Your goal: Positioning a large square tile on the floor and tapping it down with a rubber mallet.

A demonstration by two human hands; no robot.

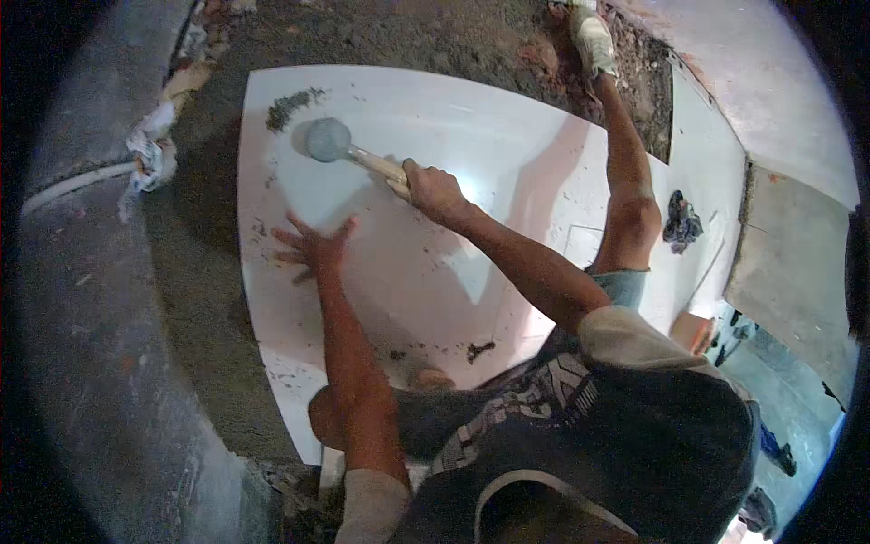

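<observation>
A large glossy white floor tile [390,109] lies flat in front of me, with bits of mortar scattered on it. My right hand [435,192] is wrapped round the pale wooden handle of a mallet [328,140]. The mallet's round grey head is over the far left part of the tile; I cannot tell whether it touches the surface. My left hand [313,245] is at the tile's left side, nearer to me than the mallet head, its fingers spread and nothing in them. Whether its palm rests on the tile is unclear.
Wet grey mortar [195,263] borders the tile on the left, and rough soil [417,41] on the far side. My shoe [594,41] stands at the far right. A dark crumpled rag [682,221] lies on tiling to the right. A pipe [82,184] with white wrapping is at the left.
</observation>
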